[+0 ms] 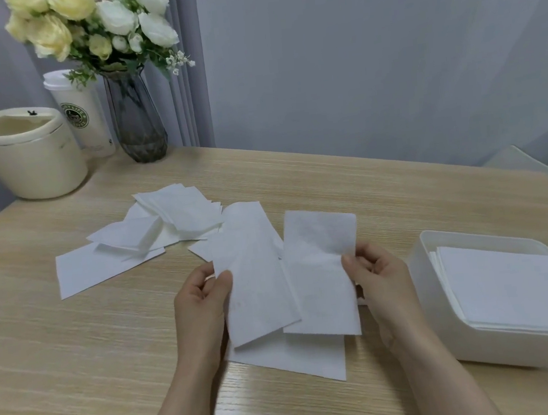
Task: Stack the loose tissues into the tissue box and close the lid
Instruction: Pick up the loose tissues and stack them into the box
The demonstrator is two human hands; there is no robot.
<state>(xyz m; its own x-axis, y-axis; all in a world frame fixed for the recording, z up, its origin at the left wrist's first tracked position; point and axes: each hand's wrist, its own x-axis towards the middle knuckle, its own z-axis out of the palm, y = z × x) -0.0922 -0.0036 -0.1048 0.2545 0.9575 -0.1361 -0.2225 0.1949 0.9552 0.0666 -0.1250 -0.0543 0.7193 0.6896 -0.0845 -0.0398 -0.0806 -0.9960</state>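
Step in hand: gathering. Left hand [204, 299] pinches one folded tissue [256, 276], right hand [374, 274] pinches another [319, 270], just left of tissue box [449, 341]. Box part-filled, open; lid not identified. Loose pile [153, 233] farther left on desk [79, 363]. Next: square pair, lay into box.

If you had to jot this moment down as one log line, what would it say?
left hand: holds tissue | right hand: holds second tissue | tissue box: open, partly filled | loose pile: on table
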